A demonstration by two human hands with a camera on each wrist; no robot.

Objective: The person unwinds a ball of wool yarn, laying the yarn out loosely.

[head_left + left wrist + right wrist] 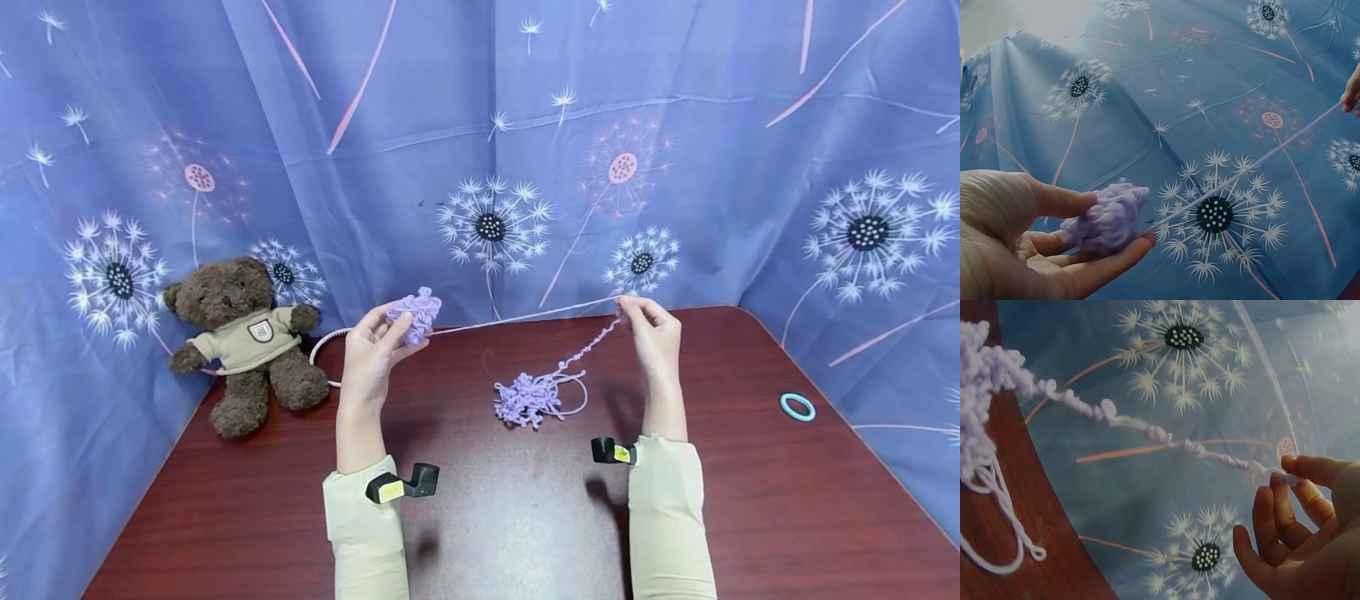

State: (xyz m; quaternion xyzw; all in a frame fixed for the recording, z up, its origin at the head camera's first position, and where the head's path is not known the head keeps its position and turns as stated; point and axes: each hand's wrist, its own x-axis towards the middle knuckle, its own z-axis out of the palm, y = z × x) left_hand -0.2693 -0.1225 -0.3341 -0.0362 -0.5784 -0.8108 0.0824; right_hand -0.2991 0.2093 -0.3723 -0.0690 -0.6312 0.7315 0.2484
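Above the table (495,525), the left hand (372,348) grips a lumpy lilac bundle (422,313), the right hand (657,337) kinked yarn (1192,447).

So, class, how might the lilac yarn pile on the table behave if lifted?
The yarn pile would probably sag floppily, given its soft, curled loops. It seems light for its size, being loosely bunched. It may also pull on the kinked strand, which runs from it to the right hand.
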